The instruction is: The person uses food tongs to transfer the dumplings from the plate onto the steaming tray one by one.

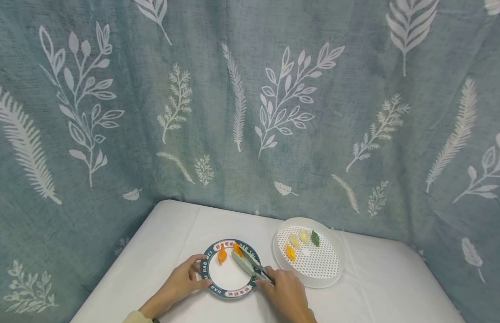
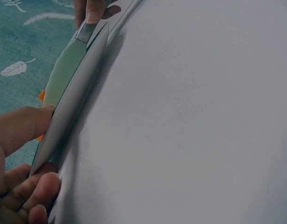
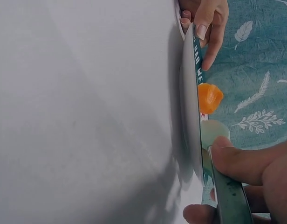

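The tongs (image 1: 243, 264) lie slantwise over the right part of the plate (image 1: 227, 276), their long axis running diagonally: handle end near and to the right, pale green tips pointing away from the person and to the left. The right hand (image 1: 288, 289) grips them by the handle, thumb pressed along one arm. The left hand (image 1: 185, 276) holds the plate's left rim — thumb on top, fingers curled beneath.

Two orange pieces are on the plate's far half. The left orange piece (image 1: 222, 255) has its long axis running roughly near to far; the right orange piece (image 1: 237, 249) is at the tongs' tips — whether they pinch it, I cannot tell.

Just beside the plate, to the right on the white table (image 1: 181, 229), stands a white perforated tray (image 1: 318, 264) bearing a yellow piece (image 1: 290, 252), two pale pieces (image 1: 294, 241) and a green piece (image 1: 315, 238). A leaf-patterned curtain (image 1: 217, 112) hangs behind.
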A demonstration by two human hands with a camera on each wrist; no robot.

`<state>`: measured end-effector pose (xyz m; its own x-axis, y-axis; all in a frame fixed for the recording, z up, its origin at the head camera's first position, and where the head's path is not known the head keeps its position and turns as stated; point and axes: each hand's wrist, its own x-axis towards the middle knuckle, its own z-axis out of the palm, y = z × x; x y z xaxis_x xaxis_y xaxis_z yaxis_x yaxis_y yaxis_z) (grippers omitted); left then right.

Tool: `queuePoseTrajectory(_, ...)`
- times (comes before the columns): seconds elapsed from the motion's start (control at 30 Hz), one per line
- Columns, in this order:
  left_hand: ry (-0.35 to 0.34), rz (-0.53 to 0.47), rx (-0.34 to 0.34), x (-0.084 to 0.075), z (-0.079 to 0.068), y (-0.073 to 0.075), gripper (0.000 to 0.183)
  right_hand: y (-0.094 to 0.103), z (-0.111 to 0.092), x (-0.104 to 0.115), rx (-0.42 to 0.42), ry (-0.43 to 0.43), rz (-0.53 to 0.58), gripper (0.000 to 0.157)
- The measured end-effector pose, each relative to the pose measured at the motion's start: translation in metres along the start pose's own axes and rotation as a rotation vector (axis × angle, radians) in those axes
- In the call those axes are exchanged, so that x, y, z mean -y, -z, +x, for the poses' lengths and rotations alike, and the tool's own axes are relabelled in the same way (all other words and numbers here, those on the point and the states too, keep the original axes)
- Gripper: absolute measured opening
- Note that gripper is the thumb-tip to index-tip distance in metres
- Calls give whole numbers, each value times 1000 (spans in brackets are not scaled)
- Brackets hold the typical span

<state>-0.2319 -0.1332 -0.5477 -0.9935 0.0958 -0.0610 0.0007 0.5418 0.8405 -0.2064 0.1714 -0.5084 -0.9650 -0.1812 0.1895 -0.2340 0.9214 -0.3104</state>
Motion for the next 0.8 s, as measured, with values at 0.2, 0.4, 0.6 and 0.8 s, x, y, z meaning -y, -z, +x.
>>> queuePoseTrajectory(0.2,7,-17,-3,-2,-3,0,82,2,-6,-4,-18,3,31,44)
queuePoseTrajectory(0.4,6,-2,-1,0,-2,-1,81,5,-10,-8,-67,37,38,37)
queuePoseTrajectory(0.6,0,-4,2,1,-1,-3,81,14,-14,-10,-63,-6,58,42)
queuePoseTrajectory(0.8,5,8,-6,-1,-1,-1,82,27,-16,-11,-48,-33,90,42)
